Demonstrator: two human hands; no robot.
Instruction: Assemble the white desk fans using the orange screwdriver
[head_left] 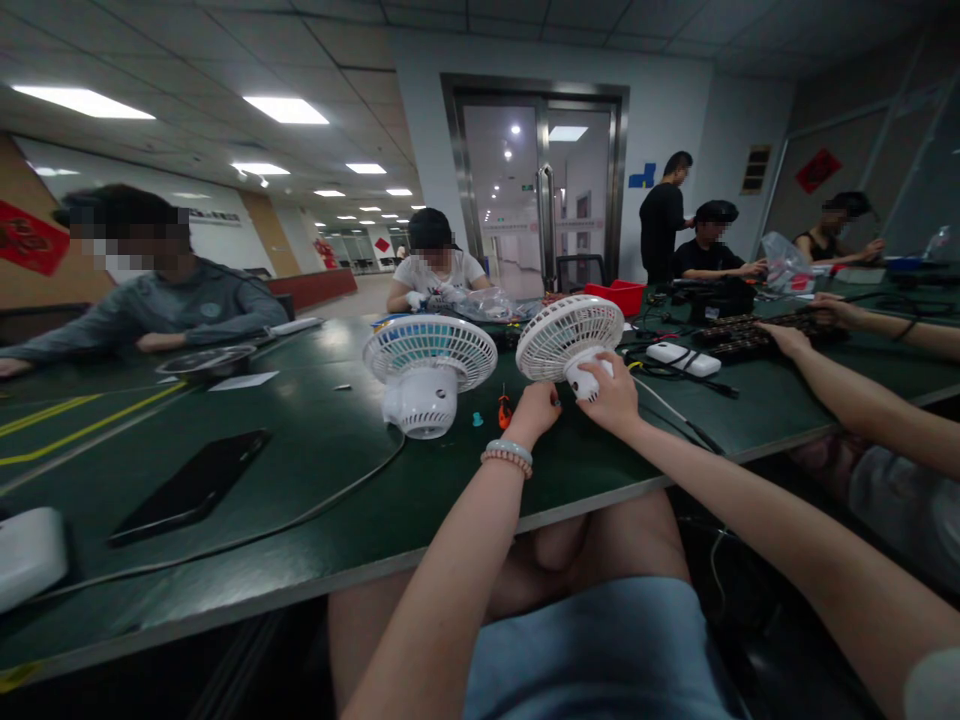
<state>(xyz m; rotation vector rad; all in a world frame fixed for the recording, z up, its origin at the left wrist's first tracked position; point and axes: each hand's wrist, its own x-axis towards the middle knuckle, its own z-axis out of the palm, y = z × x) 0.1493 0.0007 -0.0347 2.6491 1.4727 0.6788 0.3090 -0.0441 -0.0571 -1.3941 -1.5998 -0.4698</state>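
Note:
My right hand (pixel 613 397) is wrapped round the motor housing of a white fan (pixel 570 335), which is tilted with its round grille up and to the left. Just left of that housing, my left hand (pixel 537 412) is closed, palm down; a small dark tip shows by its fingers, too small to name. A second white fan (pixel 430 372) rests on the table to the left, its cable running off left. Between the fans lie an orange-handled screwdriver (pixel 505 408) and a small teal piece (pixel 478 419).
On the green table (pixel 300 410) lie a black phone (pixel 191 487), a white power strip (pixel 682 358) with black cables, and a red bin (pixel 619 296). Other people sit around the table; a neighbour's hands (pixel 787 340) work at the right. The table's front edge runs below my forearms.

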